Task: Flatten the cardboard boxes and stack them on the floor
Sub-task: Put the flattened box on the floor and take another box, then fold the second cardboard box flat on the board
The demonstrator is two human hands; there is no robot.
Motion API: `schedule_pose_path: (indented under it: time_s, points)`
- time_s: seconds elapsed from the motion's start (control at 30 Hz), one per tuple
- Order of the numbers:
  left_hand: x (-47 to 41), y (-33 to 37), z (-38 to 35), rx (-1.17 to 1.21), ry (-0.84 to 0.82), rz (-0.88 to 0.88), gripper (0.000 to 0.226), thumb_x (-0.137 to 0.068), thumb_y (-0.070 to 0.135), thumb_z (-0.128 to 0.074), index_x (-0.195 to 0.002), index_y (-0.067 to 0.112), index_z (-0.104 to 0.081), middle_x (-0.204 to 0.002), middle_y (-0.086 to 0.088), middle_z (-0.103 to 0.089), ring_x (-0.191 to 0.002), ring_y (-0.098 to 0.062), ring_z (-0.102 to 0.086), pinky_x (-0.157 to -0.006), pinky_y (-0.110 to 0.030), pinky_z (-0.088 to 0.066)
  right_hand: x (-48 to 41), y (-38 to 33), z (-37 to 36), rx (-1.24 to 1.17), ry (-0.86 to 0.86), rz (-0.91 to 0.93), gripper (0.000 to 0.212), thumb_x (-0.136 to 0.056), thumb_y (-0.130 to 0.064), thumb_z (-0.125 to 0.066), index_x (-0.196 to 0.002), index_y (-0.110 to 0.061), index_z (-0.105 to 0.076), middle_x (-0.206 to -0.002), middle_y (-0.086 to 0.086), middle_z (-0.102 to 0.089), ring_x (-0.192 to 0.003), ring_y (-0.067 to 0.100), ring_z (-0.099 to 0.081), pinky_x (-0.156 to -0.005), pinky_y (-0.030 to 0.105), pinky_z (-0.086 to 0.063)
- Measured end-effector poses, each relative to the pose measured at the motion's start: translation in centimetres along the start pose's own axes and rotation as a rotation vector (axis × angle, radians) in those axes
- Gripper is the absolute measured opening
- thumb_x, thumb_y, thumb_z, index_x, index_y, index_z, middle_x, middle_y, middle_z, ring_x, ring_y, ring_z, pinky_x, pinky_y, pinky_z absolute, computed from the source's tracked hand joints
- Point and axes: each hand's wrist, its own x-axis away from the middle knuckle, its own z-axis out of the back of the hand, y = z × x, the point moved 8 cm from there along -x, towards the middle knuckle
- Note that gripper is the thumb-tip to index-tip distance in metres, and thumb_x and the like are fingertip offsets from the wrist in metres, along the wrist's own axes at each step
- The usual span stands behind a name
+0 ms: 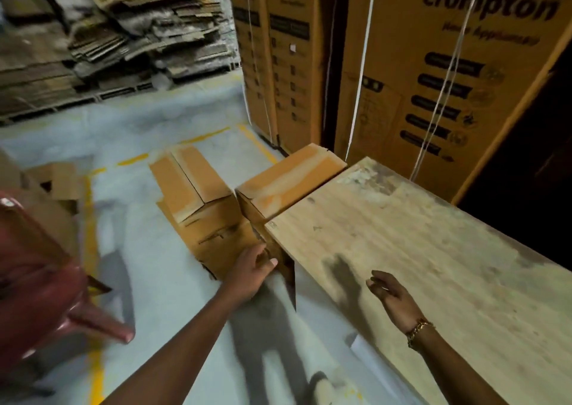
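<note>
Two closed brown cardboard boxes stand on the grey floor beside a wooden table. The left box point(201, 200) sits in the middle of the view. The right box point(288, 178) touches the table's end. My left hand point(252, 270) grips the near lower corner of the left box, fingers wrapped over its edge. Over the table top my right hand point(391, 293) hovers with its fingers spread and nothing in it; a gold bracelet is on its wrist. More loose cardboard point(52, 184) lies at the left edge.
The wooden table point(433, 265) fills the right side. Tall strapped Crompton cartons point(448, 73) stand behind it. A heap of flattened cardboard point(108, 39) sits on pallets at the back left. A red plastic chair point(37, 284) is at my left. Yellow lines mark the floor.
</note>
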Motion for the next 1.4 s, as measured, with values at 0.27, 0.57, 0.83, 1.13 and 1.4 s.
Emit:
schedule_pose_path:
  time_s: [0.27, 0.57, 0.83, 1.13, 1.4]
  points:
    - [-8.1, -0.8, 6.2, 0.057, 0.102, 0.038, 0.055, -0.095, 0.05, -0.055, -0.144, 0.029, -0.042, -0.15, 0.005, -0.043, -0.136, -0.017, -0.043, -0.11, -0.044, -0.041, -12.2, -8.9, -7.2, 0.055, -0.221, 0.073, 0.017, -0.093, -0.022, -0.063, -0.104, -0.036, -0.063, -0.115, -0.003, -0.067, -0.11, 0.018, -0.062, -0.092, 0.03, -0.046]
    - [-22.5, -4.7, 10.8, 0.115, 0.036, 0.12, 0.029, -0.094, 0.05, -0.056, -0.122, 0.042, -0.051, -0.133, 0.012, -0.054, -0.122, -0.012, -0.051, -0.098, -0.033, -0.044, -23.6, -14.8, -17.0, -0.012, -0.249, -0.014, 0.021, -0.096, -0.035, -0.058, -0.117, -0.036, -0.058, -0.119, -0.011, -0.06, -0.11, 0.014, -0.057, -0.093, 0.039, -0.048]
    - [-43.6, -8.1, 14.1, -0.052, -0.268, 0.098, 0.038, -0.094, 0.041, -0.061, -0.128, 0.026, -0.058, -0.129, 0.004, -0.055, -0.117, -0.017, -0.055, -0.092, -0.028, -0.043, -37.5, -16.5, -27.1, -0.352, -0.051, -0.311, 0.052, -0.096, -0.025, -0.058, -0.143, -0.018, -0.036, -0.131, -0.001, -0.046, -0.126, 0.021, -0.045, -0.09, 0.028, -0.041]
    - [-62.5, -10.3, 11.6, -0.239, -0.383, 0.098, 0.072, -0.082, 0.057, -0.055, -0.136, 0.01, -0.053, -0.14, -0.012, -0.053, -0.128, -0.028, -0.049, -0.103, -0.039, -0.039, -45.7, -9.2, -30.7, -0.605, 0.397, -0.604, 0.074, -0.091, -0.038, -0.064, -0.151, -0.017, -0.025, -0.146, 0.008, -0.045, -0.126, 0.027, -0.049, -0.106, 0.039, -0.038]
    - [-69.4, -18.6, 5.7, -0.117, -0.495, 0.206, 0.072, -0.078, 0.073, -0.06, -0.13, 0.024, -0.051, -0.112, -0.005, -0.064, -0.1, -0.026, -0.063, -0.092, -0.045, -0.05, -49.9, -0.7, -33.7, -0.66, 0.525, -0.818, 0.091, -0.084, -0.065, -0.056, -0.156, -0.026, -0.016, -0.149, 0.012, -0.043, -0.128, 0.035, -0.048, -0.109, 0.043, -0.037]
